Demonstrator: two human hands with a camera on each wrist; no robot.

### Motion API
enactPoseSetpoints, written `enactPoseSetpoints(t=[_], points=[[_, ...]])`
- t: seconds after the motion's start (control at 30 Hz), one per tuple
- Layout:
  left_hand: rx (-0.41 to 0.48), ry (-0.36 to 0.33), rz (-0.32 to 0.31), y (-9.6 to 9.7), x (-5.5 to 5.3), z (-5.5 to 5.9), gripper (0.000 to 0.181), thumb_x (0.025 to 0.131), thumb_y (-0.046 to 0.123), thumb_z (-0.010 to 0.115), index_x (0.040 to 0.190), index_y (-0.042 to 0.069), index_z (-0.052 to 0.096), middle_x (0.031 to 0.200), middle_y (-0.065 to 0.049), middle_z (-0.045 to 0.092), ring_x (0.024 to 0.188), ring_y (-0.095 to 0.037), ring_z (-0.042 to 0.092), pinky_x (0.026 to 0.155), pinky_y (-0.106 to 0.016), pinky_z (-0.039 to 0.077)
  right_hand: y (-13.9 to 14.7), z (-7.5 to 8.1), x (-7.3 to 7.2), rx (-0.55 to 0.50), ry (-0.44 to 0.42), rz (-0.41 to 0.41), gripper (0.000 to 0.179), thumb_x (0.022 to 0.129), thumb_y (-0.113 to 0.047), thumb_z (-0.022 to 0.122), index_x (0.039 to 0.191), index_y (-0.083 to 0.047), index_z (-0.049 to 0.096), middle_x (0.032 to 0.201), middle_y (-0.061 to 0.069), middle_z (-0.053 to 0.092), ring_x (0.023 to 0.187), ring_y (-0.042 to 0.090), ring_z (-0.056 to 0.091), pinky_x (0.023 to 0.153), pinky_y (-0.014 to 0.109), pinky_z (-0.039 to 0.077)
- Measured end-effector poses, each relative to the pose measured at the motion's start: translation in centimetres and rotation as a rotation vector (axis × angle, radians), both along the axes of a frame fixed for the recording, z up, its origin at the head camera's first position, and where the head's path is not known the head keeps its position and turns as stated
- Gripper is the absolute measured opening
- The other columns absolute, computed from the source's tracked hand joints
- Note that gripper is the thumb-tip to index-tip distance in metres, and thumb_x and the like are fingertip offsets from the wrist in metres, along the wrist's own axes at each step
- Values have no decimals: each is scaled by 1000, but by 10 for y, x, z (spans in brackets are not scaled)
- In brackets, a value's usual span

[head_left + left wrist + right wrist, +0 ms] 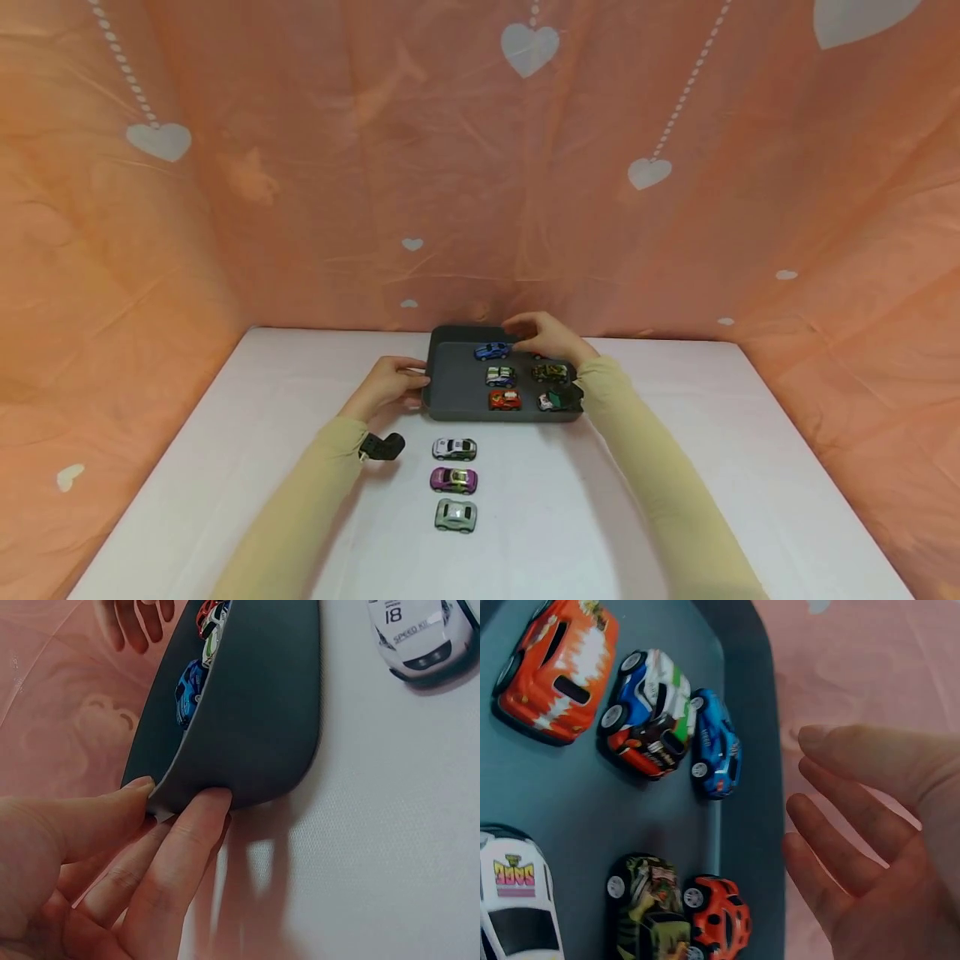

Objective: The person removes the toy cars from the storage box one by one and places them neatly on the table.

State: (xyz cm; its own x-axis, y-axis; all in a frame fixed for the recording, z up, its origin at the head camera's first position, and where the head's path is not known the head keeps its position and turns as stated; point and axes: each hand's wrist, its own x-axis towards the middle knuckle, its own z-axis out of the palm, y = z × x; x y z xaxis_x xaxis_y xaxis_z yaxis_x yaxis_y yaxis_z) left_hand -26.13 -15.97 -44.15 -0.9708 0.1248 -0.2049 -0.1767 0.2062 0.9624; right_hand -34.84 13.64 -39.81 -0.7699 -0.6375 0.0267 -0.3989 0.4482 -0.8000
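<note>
A dark grey tray [457, 379] lies at the back of the table with several toy cars in it. My left hand [390, 383] pinches its left rim, thumb over the edge and fingers against the outer wall [255, 712]. My right hand [551, 335] is over the tray's far right part, its fingers loosely extended with nothing between them. Near its fingertips sits a blue toy car [492, 351]. A white, green and blue car [649, 712], an orange car [562, 671], a camouflage car [649, 907] and a red car with black spots [718, 919] are in the tray too.
In front of the tray, a white car [454, 449], a purple car [453, 480] and a pale green car [455, 516] stand in a column on the white table [337, 550]. An orange cloth [450, 167] with hearts rises behind and at both sides.
</note>
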Motion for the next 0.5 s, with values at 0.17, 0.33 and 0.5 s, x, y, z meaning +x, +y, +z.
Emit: enactPoseSetpoints(t=[0.17, 0.33, 0.5], points=[[11, 5, -12, 5, -1, 0, 43, 90, -3, 60, 130, -14, 48, 112, -32, 61, 78, -23, 68, 62, -30, 58, -1, -6, -4, 18, -4, -1, 46, 86, 9, 63, 130, 10, 51, 131, 25, 53, 123, 36, 47, 102, 46, 41], [17, 0, 0, 8, 0, 0, 42, 90, -4, 61, 129, -14, 49, 110, -31, 62, 79, -26, 68, 61, -30, 58, -3, -15, -6, 36, -23, 28, 46, 87, 9, 63, 131, 11, 50, 134, 24, 51, 125, 36, 45, 102, 45, 41], [23, 11, -6, 13, 1, 1, 42, 89, -5, 60, 128, -14, 50, 109, -32, 62, 75, -23, 67, 60, -30, 58, -1, -20, -8, 82, 4, 31, 45, 86, 7, 65, 130, 8, 53, 132, 22, 53, 124, 34, 47, 101, 42, 42]])
